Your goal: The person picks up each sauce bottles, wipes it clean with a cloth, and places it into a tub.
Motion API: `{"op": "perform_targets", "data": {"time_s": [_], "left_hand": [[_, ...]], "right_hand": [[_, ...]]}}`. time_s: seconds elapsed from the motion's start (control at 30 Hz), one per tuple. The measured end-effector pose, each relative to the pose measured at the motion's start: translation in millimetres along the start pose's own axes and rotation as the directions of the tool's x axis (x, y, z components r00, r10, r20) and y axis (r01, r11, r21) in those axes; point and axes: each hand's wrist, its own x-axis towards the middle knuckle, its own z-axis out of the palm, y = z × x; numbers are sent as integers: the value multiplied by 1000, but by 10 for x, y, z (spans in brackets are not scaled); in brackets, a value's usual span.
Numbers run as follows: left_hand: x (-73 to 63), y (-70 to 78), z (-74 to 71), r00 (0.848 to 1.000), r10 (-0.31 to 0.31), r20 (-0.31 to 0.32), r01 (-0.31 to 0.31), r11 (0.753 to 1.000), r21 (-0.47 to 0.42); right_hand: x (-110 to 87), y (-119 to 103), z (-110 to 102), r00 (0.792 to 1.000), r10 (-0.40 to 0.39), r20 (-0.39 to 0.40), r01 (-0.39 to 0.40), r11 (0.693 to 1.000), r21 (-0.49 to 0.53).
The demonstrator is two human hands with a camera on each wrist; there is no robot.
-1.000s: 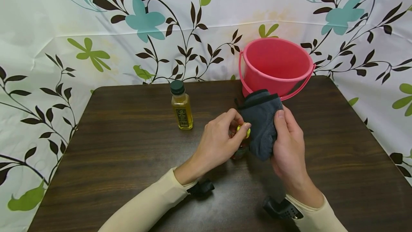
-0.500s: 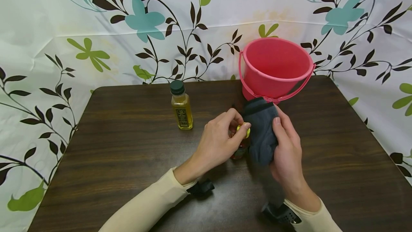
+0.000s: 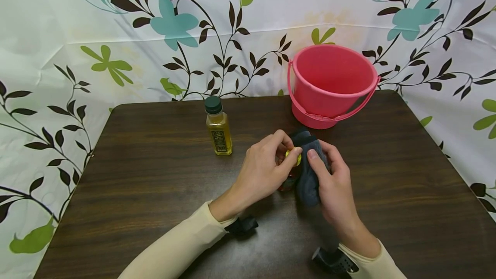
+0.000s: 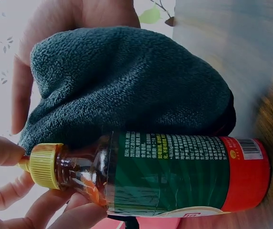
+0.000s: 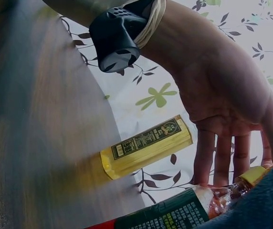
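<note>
My left hand (image 3: pixel 263 160) pinches the yellow cap (image 4: pixel 45 166) of a sauce bottle (image 4: pixel 172 174) from the side, its other fingers at the neck. A green and red label wraps the bottle, which stands upright on the table and is largely hidden behind that hand in the head view. In my right hand (image 3: pixel 338 186) is a folded grey-blue cleaning cloth (image 3: pixel 308 186) with a dark border. The thumb presses on the near face of the cloth, with fingers behind it. Along the bottle's right side the cloth lies close up, from cap to label in the left wrist view.
A square bottle of yellow oil (image 3: pixel 219 134) with a dark green cap stands left of the hands. At the back right is a pink bucket (image 3: pixel 315 102), its handle lowered to the front. The dark wooden table (image 3: pixel 147 175) ends at a leaf-patterned curtain (image 3: pixel 248 33).
My right hand has brought the cloth leftward and a little nearer to me, up against the bottle, uncovering the bucket's base. My left hand keeps its place on the cap.
</note>
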Motion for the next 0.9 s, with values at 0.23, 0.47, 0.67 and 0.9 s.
{"op": "perform_targets", "data": {"time_s": [0.23, 0.47, 0.67, 0.9], "left_hand": [[-2, -2, -2, 1000, -11, 6, 11, 1000, -8], [-2, -1, 1, 1000, -9, 0, 9, 1000, -9], [-4, 15, -10, 1000, -11, -2, 11, 1000, -14], [-5, 10, -8, 1000, -9, 1, 9, 1000, -24]], "right_hand": [[13, 59, 58, 1000, 21, 11, -21, 1000, -15], [8, 162, 96, 998, 22, 63, -17, 997, -72], [11, 242, 98, 996, 12, 91, -1, 993, -116], [-7, 357, 66, 993, 6, 120, 19, 977, -211]]}}
